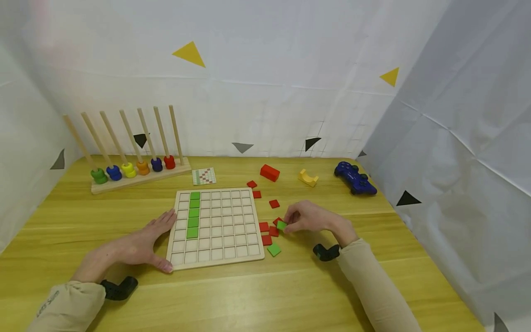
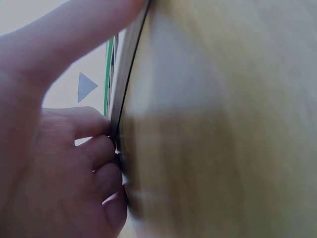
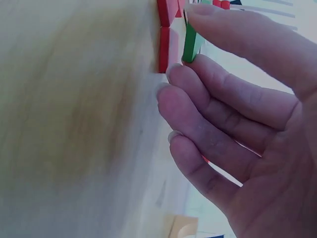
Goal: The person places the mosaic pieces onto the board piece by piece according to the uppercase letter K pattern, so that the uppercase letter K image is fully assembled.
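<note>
A wooden grid board (image 1: 229,229) lies on the table, with several green square tiles (image 1: 193,213) in its second column from the left. My left hand (image 1: 138,242) rests at the board's left side, fingers along the edge and thumb by the near left corner. To the right of the board, my right hand (image 1: 309,217) pinches a green tile (image 3: 190,43) between thumb and fingertips, just above red tiles (image 1: 274,231). Another green tile (image 1: 274,249) lies flat by the board's near right corner. More red tiles (image 1: 274,203) are scattered farther back.
At the back left stands a wooden peg rack (image 1: 141,175) with coloured beads. A small pattern card (image 1: 204,176), a red block (image 1: 269,173), a yellow arch block (image 1: 308,178) and a blue game controller (image 1: 355,178) lie along the back.
</note>
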A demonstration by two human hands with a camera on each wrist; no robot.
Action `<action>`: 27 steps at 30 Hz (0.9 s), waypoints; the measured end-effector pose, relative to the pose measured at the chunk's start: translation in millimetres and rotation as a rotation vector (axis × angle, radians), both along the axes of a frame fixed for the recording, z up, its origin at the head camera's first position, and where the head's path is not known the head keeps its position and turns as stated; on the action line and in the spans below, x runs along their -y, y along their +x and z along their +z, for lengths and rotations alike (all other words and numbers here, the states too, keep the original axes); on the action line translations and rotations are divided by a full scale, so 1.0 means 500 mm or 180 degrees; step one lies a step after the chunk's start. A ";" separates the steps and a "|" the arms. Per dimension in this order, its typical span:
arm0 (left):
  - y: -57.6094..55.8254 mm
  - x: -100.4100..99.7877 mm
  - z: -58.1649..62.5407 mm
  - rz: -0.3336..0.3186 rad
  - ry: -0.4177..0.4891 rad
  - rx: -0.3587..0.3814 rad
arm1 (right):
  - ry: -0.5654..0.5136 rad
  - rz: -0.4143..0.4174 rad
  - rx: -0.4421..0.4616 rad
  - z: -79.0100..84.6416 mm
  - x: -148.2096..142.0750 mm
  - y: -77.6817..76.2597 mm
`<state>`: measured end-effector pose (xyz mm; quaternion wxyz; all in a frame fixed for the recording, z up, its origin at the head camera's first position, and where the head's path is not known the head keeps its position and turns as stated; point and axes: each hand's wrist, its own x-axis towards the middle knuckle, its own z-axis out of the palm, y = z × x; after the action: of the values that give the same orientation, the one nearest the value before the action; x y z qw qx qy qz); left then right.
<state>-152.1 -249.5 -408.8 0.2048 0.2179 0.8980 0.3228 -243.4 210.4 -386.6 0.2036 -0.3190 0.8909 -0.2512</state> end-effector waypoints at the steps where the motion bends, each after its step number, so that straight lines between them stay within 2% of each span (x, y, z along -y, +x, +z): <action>1: 0.000 0.000 0.000 -0.0004 -0.0003 0.0000 | -0.0012 0.0020 -0.0040 0.003 0.003 0.001; 7: -0.001 0.001 0.004 -0.0004 -0.0014 -0.0001 | 0.0014 0.0195 -0.0349 0.035 0.052 0.014; 13: -0.001 0.000 0.005 -0.0012 -0.0043 0.0000 | 0.0169 0.0340 -0.0365 0.060 0.134 0.019; 22: 0.000 0.000 0.003 -0.0015 -0.0033 0.0011 | 0.0284 0.0583 -0.0316 0.067 0.248 0.028; 27: 0.000 -0.002 0.003 -0.0024 0.0003 0.0027 | 0.0293 0.0748 -0.0355 0.060 0.301 0.033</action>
<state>-152.2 -248.7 -407.1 0.2097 0.2201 0.8961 0.3234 -227.1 60.1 -356.5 0.1962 -0.4250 0.8679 -0.1664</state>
